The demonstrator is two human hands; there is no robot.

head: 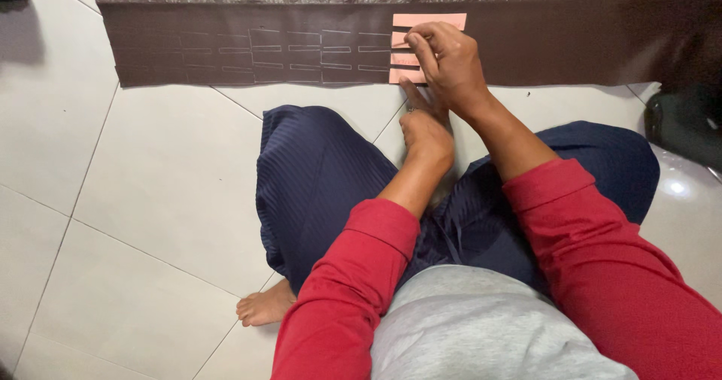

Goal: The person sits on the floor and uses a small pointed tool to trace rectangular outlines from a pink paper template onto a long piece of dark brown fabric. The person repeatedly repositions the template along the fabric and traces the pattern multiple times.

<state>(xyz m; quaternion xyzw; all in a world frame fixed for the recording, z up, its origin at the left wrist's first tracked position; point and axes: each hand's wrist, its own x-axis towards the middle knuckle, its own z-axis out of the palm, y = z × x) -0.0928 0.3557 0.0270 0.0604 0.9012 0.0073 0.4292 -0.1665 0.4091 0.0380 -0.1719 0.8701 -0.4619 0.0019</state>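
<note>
A long dark brown strip (226, 41) lies flat across the white tiled floor, with rows of small rectangles outlined on its middle part. On it rests a pink slotted template card (432, 20). My right hand (450, 62) covers the card with its fingers curled, thumb and forefinger pinched near the card's left slots; anything in that pinch is hidden. My left hand (426, 130) reaches up from below, one finger stretched to the card's lower edge. Both arms wear red sleeves.
I sit on the floor with legs folded in dark blue trousers (316, 177), a bare foot (265, 305) at the lower middle. A dark rounded object (688, 124) sits at the right edge, next to the strip's right end.
</note>
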